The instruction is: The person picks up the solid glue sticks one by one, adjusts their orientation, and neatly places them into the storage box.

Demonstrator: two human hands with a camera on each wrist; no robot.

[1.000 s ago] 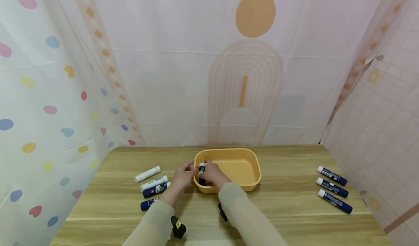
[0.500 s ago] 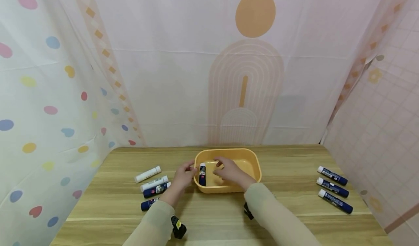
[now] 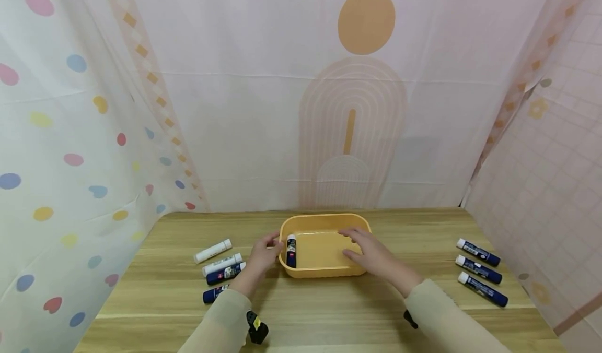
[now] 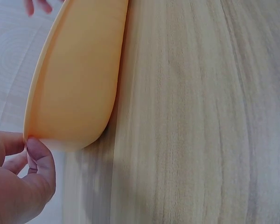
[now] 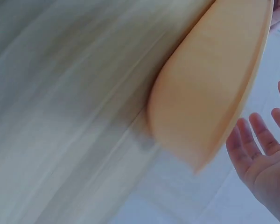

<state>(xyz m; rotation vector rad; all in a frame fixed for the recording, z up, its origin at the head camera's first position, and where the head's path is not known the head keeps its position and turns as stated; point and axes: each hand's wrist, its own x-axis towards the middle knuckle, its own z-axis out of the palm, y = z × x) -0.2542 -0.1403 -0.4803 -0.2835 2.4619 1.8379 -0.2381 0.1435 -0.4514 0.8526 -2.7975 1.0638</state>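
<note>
Backdrop: pale printed curtain behind a wood-grain table.
Yellow tub: on the table in front of the person.
Tube inside: dark blue, lying near the tub's left end, white cap toward the far side.
Left hand: thumb and finger pinch the tub's left rim.
Right hand: released, fingers spread, holding nothing, at the tub's right end.
Good handling: light, steady rim pinch seems best (a hard one might tip the tub); right fingers should clear the rim so the loose tube isn't jolted into rolling.
Left group: two white tubes, two blue tubes, the nearest partly behind the arm.
Right group: three blue tubes, spaced apart, white caps facing the tub.
Labels: pale print on the right group, small red mark on the tube inside (brand too small to read).
Wrist gear: black, yellow patch, no legible writing.
</note>
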